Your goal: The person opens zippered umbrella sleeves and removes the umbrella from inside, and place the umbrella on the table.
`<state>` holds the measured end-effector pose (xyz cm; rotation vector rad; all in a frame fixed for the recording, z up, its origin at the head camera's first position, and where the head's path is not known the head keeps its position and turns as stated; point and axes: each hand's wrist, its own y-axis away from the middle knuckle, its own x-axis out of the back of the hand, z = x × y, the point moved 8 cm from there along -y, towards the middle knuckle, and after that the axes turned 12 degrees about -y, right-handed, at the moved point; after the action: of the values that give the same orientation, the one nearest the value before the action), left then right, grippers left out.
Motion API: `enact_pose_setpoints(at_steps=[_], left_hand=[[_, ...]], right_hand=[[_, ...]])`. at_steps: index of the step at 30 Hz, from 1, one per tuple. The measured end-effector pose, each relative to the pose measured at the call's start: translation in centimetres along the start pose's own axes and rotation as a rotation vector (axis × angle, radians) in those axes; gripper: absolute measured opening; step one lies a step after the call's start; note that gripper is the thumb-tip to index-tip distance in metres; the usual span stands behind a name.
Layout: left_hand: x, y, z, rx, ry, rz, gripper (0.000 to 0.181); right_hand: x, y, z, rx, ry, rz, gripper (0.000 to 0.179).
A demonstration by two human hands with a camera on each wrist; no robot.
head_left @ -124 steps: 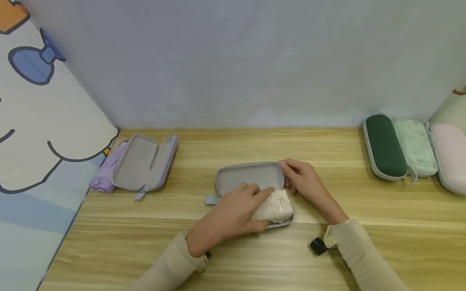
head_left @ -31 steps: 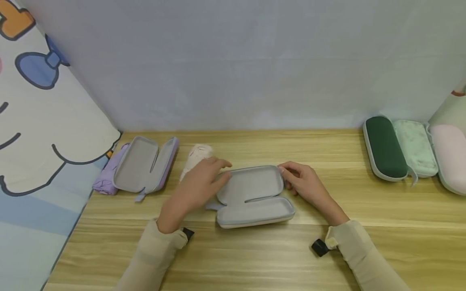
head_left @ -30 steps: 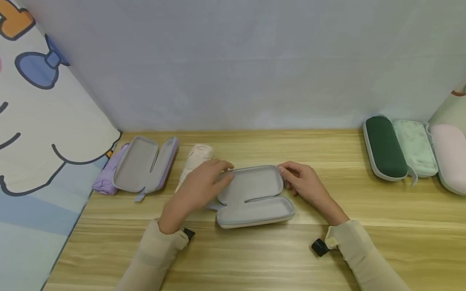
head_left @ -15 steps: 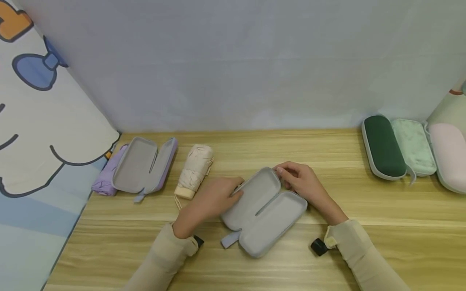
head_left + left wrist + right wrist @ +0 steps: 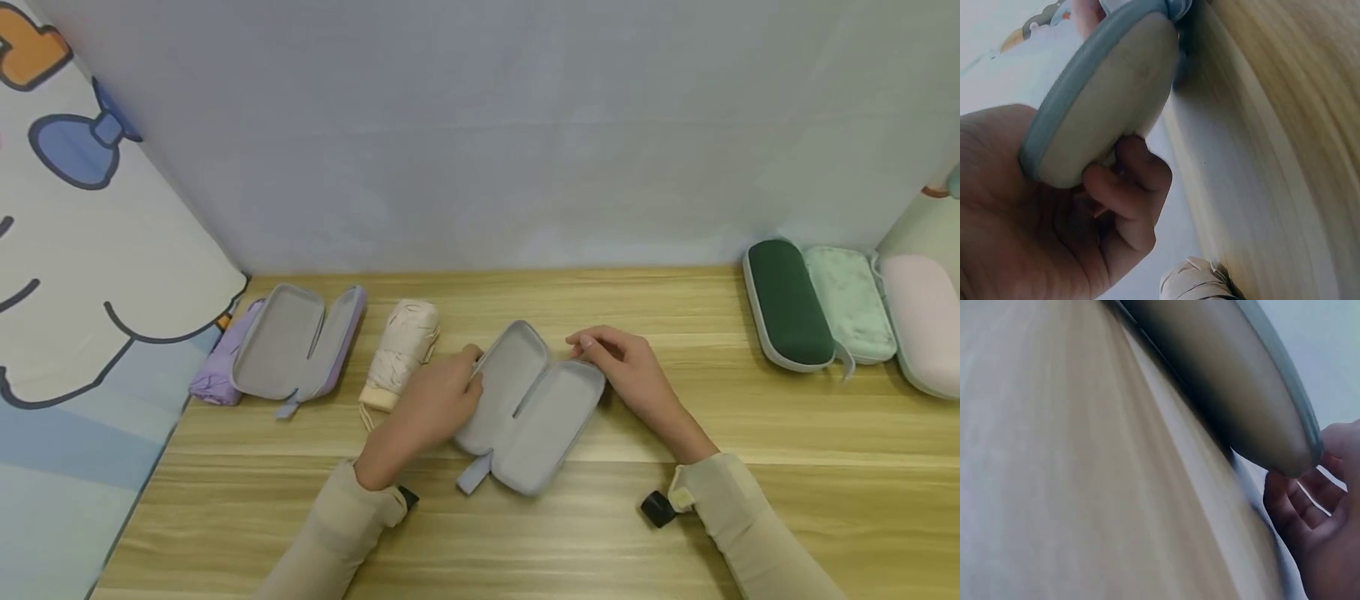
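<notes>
Within the left hand's [image 5: 437,403] grip, an open case [image 5: 538,423] (grey-lined).

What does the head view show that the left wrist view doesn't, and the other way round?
Only the head view shows the open purple case, the purple bundle beside it, and the dark green case, mint case and pink case.

Only the left wrist view shows the cream outer shell of the grey-lined case, with curled fingers against it.

Both show the left hand, that case, the cream bundle and the tabletop.
</notes>
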<state>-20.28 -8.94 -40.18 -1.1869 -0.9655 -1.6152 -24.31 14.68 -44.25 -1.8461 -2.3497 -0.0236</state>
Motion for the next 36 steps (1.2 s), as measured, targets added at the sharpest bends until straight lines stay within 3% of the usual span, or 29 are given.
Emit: enact_pose_setpoints(at_steps=[7,12,18,22,29,33,36], left_hand=[[0.7,-0.1,-1.0,0.106,0.089,0.104,0.033],[1.2,-0.1,-1.6,0.174,0.086,0.16,0.036],[1.5,-0.1,-2.4,0.211,0.073,0.195,0.034],[1.6,-0.1,-2.9,0.211,0.075,0.206,0.035],[1.6,-0.3,-3.5,0.223,0.077,0.211,0.041],[1.6,-0.4,-3.8,0.232,0.076,0.219,0.044],[1.5,-0.4,-3.9,0.233,0.076,0.225,0.043]], right_hand=[[0.6,0.1,-0.5,0.01,-0.023,0.043,0.025],[1.1,0.0,-0.6,-0.012,-0.02,0.02,0.026],[2.8,-0.1,-1.6,-0.01,0.065,0.02,0.029],[4.9,0.2,-2.5,-0.003,0.174,0.061,0.031],[9.0,1.0,-4.3,0.004,0.47,0.196,0.034],[11.7,1.6,-4.6,-0.071,0.619,0.304,0.039],[13.7,2.3,-4.4,-0.148,0.654,0.387,0.043]])
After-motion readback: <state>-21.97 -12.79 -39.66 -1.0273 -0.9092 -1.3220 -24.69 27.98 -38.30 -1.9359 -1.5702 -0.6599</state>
